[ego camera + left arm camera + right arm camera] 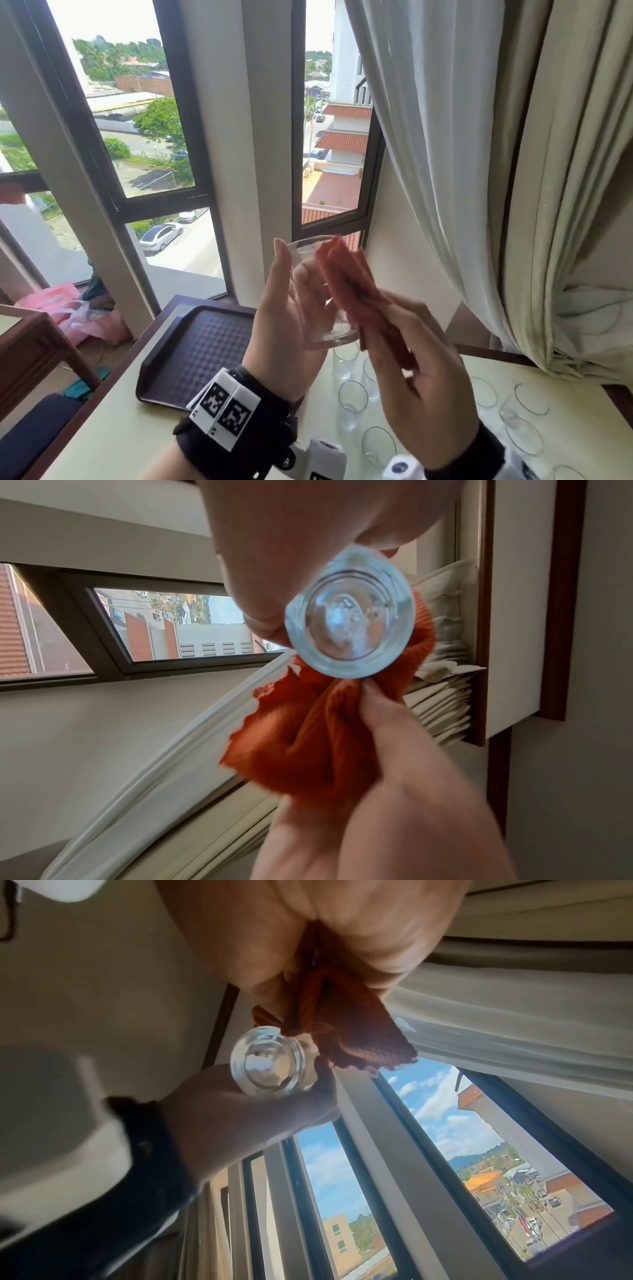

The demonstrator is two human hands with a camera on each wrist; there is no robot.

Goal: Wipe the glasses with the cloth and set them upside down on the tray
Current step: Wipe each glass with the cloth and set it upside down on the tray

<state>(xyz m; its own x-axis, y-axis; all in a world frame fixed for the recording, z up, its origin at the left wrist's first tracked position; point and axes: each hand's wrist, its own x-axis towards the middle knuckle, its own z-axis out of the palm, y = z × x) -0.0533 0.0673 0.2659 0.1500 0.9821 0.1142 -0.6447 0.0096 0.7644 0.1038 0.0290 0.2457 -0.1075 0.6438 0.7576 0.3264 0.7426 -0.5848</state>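
My left hand [291, 308] grips a clear drinking glass [318, 318] raised above the table, mouth up and tilted. Its thick base faces both wrist cameras [349, 623] [267, 1064]. My right hand [411, 370] holds a bunched orange-red cloth [349, 281] [308, 739] [356, 1037] pressed against the glass's right side and rim. The dark brown tray [202, 349] lies on the table to the left, below the hands, with nothing on the part I can see.
Several clear glasses [352, 397] stand upright on the cream table [120, 442], some at its right [524, 435]. White curtains [462, 171] hang at the right. The window [144, 137] is ahead. Pink bags [68, 315] lie on the floor at left.
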